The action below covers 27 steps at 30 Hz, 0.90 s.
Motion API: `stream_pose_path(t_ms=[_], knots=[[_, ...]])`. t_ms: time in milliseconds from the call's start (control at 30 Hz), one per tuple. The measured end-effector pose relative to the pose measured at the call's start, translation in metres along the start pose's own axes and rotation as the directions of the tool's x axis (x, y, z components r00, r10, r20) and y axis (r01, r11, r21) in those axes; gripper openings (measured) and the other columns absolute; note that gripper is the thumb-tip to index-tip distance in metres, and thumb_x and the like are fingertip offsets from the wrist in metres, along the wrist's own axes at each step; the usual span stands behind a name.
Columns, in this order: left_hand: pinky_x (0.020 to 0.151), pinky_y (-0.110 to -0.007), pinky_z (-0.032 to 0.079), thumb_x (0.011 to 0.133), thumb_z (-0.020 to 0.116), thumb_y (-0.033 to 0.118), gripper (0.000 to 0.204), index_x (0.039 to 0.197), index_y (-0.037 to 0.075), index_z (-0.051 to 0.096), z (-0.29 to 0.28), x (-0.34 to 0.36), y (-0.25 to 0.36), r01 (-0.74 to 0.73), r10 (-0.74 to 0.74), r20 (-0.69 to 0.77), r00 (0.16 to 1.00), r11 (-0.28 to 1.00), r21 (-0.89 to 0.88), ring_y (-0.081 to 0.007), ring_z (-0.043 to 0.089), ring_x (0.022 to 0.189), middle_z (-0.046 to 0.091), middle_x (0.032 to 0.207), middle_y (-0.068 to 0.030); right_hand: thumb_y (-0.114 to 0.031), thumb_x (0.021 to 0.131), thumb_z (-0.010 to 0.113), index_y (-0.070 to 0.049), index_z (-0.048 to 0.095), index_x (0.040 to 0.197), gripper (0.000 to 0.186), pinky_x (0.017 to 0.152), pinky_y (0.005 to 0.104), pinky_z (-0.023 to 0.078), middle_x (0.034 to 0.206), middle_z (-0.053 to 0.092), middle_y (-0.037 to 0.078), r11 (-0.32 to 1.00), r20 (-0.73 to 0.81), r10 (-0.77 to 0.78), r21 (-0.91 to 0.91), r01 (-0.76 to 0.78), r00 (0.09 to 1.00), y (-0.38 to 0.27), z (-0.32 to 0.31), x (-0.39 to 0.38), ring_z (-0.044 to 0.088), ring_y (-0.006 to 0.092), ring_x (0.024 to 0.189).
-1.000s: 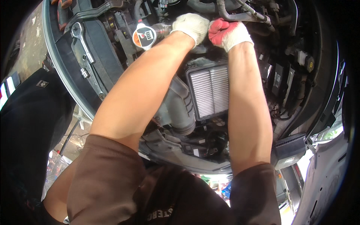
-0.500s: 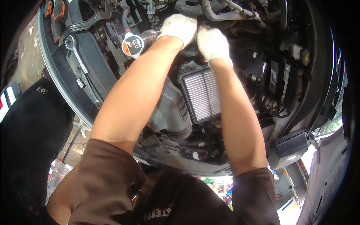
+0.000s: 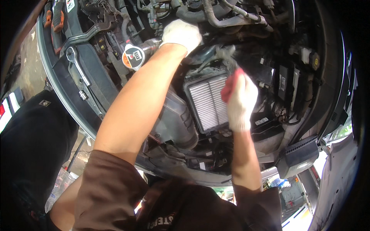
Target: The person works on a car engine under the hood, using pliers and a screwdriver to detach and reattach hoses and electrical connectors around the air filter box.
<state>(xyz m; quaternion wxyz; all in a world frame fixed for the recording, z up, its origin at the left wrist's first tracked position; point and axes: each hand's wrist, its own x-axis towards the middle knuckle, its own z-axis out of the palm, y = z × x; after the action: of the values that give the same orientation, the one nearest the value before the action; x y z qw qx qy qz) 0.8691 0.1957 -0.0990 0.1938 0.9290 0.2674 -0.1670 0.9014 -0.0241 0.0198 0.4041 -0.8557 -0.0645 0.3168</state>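
My left hand (image 3: 182, 35), in a white knit glove, is closed low among the hoses beyond the radiator cap (image 3: 133, 57); its fingertips and whatever they grip are hidden. In my gloved right hand (image 3: 243, 101) is a pair of red-handled pliers (image 3: 232, 85), blurred by motion, the grey head pointing away from me. That hand hangs over the right edge of a pleated air filter (image 3: 208, 102), which sits in its black frame. A dark curved hose (image 3: 204, 55) runs between the left hand and the pliers' head.
A ratchet wrench (image 3: 79, 65) lies on the front panel at left, near orange-and-black handled tools (image 3: 58, 19). A grey plastic air duct (image 3: 177, 119) is beside the filter. Metal pipes (image 3: 239, 19) cross at the far side. Someone in dark clothing (image 3: 38, 142) stands at left.
My right hand has pulled back toward me and right, and the red-handled pliers now show in it. My left hand stays almost in place among the hoses.
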Motion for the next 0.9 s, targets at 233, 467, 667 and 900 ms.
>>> stream_pose_path(t_ms=[233, 467, 667, 900], knots=[[0.097, -0.051, 0.06, 0.099, 0.064, 0.046, 0.046, 0.11, 0.004, 0.08, -0.01, -0.017, 0.007, 0.006, -0.006, 0.023, 1.0, 1.0, 0.002, -0.0396, 0.077, 0.106, 0.08, 0.11, -0.0211, -0.039, 0.117, 0.041, 0.0, 0.067, 0.087, 0.055, 0.055, 0.0307, 0.047, 0.067, 0.067, 0.008, 0.973, 0.129, -0.23, 0.024, 0.229, 0.965, 0.029, -0.08, -0.121, 0.062, 0.0164, 0.055], [0.099, -0.052, 0.055, 0.105, 0.056, 0.03, 0.039, 0.123, -0.003, 0.064, -0.043, -0.109, 0.044, -0.203, 0.228, -0.108, 0.968, 0.958, 0.202, -0.0384, 0.07, 0.113, 0.07, 0.121, -0.0231, -0.044, 0.115, 0.041, 0.0, 0.068, 0.085, 0.06, 0.051, 0.0313, 0.044, 0.068, 0.069, 0.009, 0.954, 0.132, -0.298, 0.07, 0.291, 0.945, 0.046, -0.129, -0.197, 0.059, 0.0178, 0.051], [0.103, -0.033, 0.052, 0.107, 0.069, 0.012, 0.062, 0.163, 0.003, 0.044, -0.072, -0.324, 0.13, 0.159, 0.349, 0.114, 0.93, -0.103, -0.982, -0.0161, 0.065, 0.111, 0.069, 0.125, -0.0064, -0.05, 0.116, 0.046, 0.002, 0.066, 0.084, 0.064, 0.049, 0.0297, 0.044, 0.066, 0.065, 0.011, 0.808, 0.171, -0.155, 0.589, 0.025, 0.973, 0.036, -0.148, -0.254, 0.061, 0.0167, 0.052], [0.088, -0.028, 0.057, 0.105, 0.068, 0.011, 0.038, 0.141, 0.004, 0.056, -0.03, -0.435, 0.211, 0.254, 0.161, 0.198, 0.967, -0.561, -0.788, -0.0138, 0.069, 0.096, 0.067, 0.109, -0.0049, -0.029, 0.112, 0.05, 0.007, 0.07, 0.101, 0.043, 0.055, 0.0335, 0.053, 0.067, 0.071, 0.011, 0.994, 0.646, -0.097, 0.105, 0.038, 0.757, 0.039, -0.161, -0.328, 0.068, 0.0191, 0.056]])
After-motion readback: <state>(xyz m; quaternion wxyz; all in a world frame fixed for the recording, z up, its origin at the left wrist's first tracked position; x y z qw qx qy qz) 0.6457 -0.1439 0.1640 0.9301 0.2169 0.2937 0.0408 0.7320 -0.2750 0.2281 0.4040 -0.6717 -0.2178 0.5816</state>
